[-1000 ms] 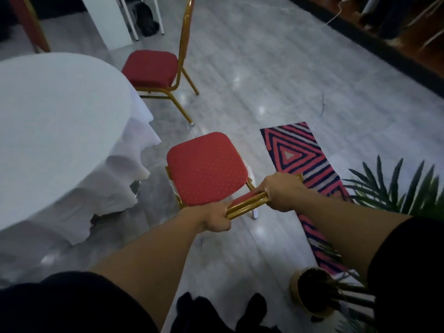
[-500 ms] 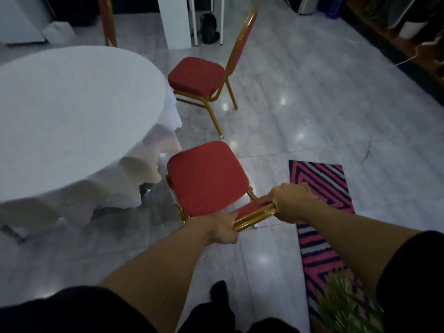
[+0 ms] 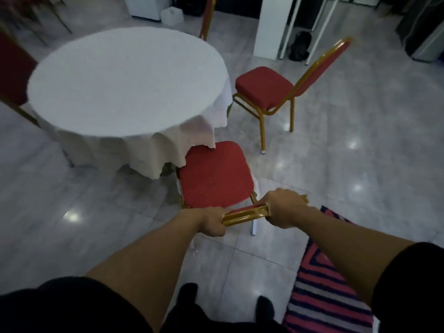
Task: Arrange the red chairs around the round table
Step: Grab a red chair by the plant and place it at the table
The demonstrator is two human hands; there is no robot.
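A red chair (image 3: 213,175) with a gold frame stands in front of me, its seat facing the round table (image 3: 127,80), which is covered by a white cloth. The seat's far edge sits just under the hanging cloth. My left hand (image 3: 211,221) and my right hand (image 3: 283,207) both grip the top rail of its backrest. A second red chair (image 3: 266,88) stands at the table's right side, seat turned toward it. Parts of two more red chairs show at the far side (image 3: 207,18) and the left edge (image 3: 12,68).
A red, black and white striped rug (image 3: 329,289) lies on the grey tiled floor at lower right. A white pillar (image 3: 272,25) and a dark bag (image 3: 300,45) stand behind the second chair. My feet (image 3: 189,294) are just behind the held chair.
The held chair has come closer to the table, its seat edge now under the cloth. My view has swung left, so the whole table shows and the potted plant is out of sight.
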